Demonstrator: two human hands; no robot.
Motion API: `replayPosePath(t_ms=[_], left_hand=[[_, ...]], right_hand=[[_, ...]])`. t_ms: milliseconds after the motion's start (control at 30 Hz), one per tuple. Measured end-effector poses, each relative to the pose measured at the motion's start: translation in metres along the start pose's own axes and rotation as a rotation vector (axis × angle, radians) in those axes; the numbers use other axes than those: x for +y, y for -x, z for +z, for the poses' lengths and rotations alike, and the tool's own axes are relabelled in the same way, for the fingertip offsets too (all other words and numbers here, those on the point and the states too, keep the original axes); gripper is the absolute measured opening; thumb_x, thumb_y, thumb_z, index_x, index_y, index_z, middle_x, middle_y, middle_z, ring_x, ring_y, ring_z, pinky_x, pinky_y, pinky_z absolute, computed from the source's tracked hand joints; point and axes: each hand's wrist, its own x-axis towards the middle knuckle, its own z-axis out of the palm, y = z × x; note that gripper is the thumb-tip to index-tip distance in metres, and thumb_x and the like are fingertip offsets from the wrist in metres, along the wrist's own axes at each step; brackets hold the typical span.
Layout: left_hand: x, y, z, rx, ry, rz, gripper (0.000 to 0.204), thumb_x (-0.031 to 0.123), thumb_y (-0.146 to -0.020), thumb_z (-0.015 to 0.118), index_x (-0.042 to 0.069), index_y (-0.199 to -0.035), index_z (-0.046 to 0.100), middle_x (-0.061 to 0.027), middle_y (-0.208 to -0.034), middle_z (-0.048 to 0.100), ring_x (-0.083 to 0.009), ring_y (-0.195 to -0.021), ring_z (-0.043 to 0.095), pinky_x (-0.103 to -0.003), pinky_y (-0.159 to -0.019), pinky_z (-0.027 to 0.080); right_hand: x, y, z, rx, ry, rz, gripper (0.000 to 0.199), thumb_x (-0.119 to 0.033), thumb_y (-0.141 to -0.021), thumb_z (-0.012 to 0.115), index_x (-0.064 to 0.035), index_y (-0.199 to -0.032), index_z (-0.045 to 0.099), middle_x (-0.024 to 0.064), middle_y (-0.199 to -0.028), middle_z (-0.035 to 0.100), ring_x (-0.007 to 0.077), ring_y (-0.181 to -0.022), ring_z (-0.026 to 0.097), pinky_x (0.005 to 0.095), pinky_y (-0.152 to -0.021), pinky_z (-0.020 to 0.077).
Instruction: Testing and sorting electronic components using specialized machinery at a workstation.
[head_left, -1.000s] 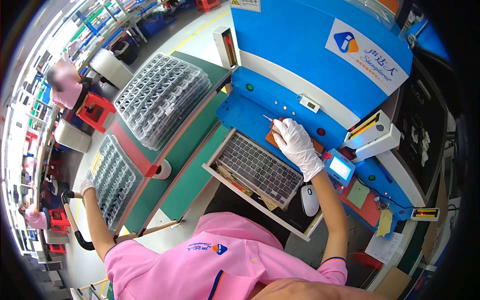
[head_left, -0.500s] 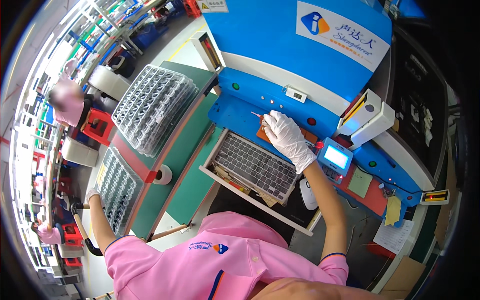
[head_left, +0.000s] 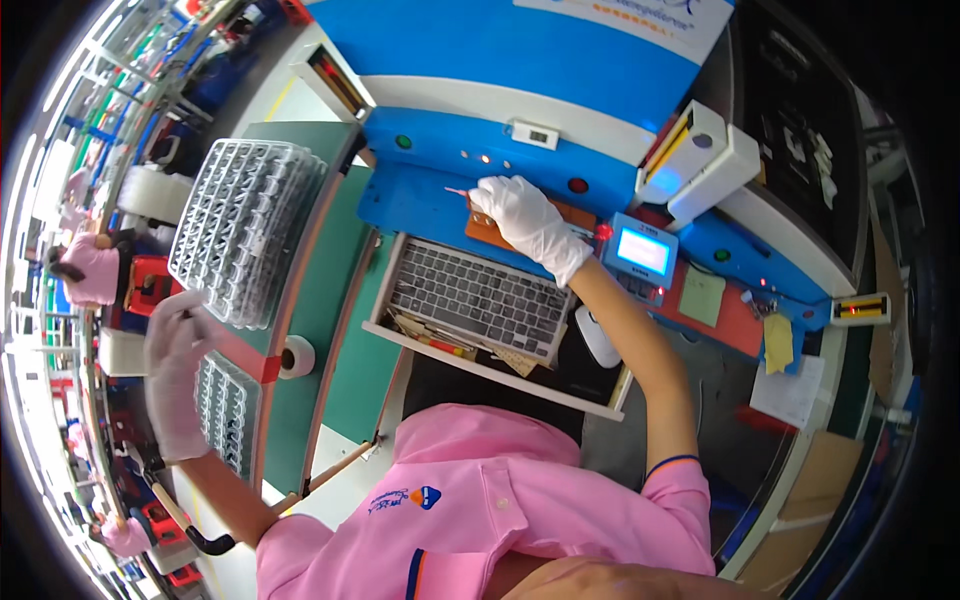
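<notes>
My right hand (head_left: 527,222), in a white glove, rests on a brown board (head_left: 480,226) on the blue shelf of the machine and pinches a thin pink-tipped stick (head_left: 458,192) between its fingers. My left hand (head_left: 178,370), also gloved, is raised with fingers loosely apart, holding nothing, over the low clear tray (head_left: 225,410) of small parts at the left. A tall stack of clear compartment trays (head_left: 243,225) stands on the green mat beyond it.
A grey keyboard (head_left: 475,298) lies in a pull-out drawer with a white mouse (head_left: 597,336) beside it. A small lit display (head_left: 640,250), a tape roll (head_left: 296,356) and yellow notes (head_left: 776,340) are nearby. Other people in pink (head_left: 95,270) work at far left.
My left hand has lifted off the low tray and come up toward me. My right hand stays on the brown board; the view has tilted down and right.
</notes>
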Motion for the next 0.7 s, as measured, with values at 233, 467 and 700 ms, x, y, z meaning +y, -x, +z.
replayPosePath(t_ms=[233, 467, 700], left_hand=[[-0.034, -0.067, 0.244, -0.409, 0.135, -0.065, 0.021, 0.009, -0.09, 0.071, 0.003, -0.11, 0.073, -0.0028, -0.098, 0.068, -0.0103, -0.086, 0.062, -0.024, -0.08, 0.049], [-0.093, -0.079, 0.341, -0.013, -0.114, 0.594, 0.04, 0.007, -0.078, 0.08, 0.013, -0.116, 0.071, -0.0053, -0.092, 0.068, -0.0241, -0.095, 0.06, -0.039, -0.091, 0.044], [-0.109, -0.086, 0.348, 0.184, -0.244, 0.836, 0.035, 0.01, -0.075, 0.083, 0.017, -0.106, 0.071, -0.0029, -0.11, 0.069, -0.0277, -0.113, 0.057, -0.043, -0.098, 0.04]], right_hand=[[0.004, 0.007, -0.011, -0.066, 0.033, 0.052, 0.018, -0.011, -0.091, 0.064, -0.0064, -0.108, 0.061, 0.0089, -0.097, 0.058, 0.0254, -0.087, 0.061, 0.0356, -0.078, 0.0512], [0.007, 0.019, -0.058, 0.25, -0.162, 0.291, 0.032, -0.005, -0.087, 0.07, -0.0083, -0.118, 0.061, 0.0107, -0.109, 0.061, 0.028, -0.095, 0.063, 0.0363, -0.083, 0.0531], [-0.023, 0.076, -0.101, 0.379, -0.252, 0.562, 0.034, 0.001, -0.089, 0.07, -0.0079, -0.121, 0.063, 0.0036, -0.105, 0.065, 0.0107, -0.081, 0.056, 0.024, -0.072, 0.0475]])
